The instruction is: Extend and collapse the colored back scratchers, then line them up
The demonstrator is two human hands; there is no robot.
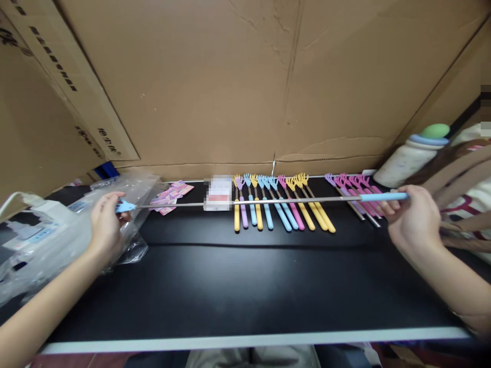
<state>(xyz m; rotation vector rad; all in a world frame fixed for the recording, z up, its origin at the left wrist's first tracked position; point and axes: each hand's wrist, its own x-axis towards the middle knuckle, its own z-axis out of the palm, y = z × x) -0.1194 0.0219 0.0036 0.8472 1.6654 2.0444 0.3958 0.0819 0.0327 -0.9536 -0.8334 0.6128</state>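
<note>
A blue telescopic back scratcher (268,201) is drawn out long and held level above the black table (245,291). My left hand (105,220) is closed on its blue claw end. My right hand (414,214) grips the blue handle at the other end. Beyond the rod lies a row of short back scratchers (286,209) in yellow, purple, blue and pink, claws pointing to the back. Near my right hand is a second group of pink and purple back scratchers (355,197), partly behind the held handle.
Clear plastic bags (132,197) and a white power strip (38,230) are on the left. Pink printed cards (171,197) and a white card (218,191) lie toward the back. A white bottle (408,158) leans at right beside a bag (471,189). Cardboard (230,92) walls the back.
</note>
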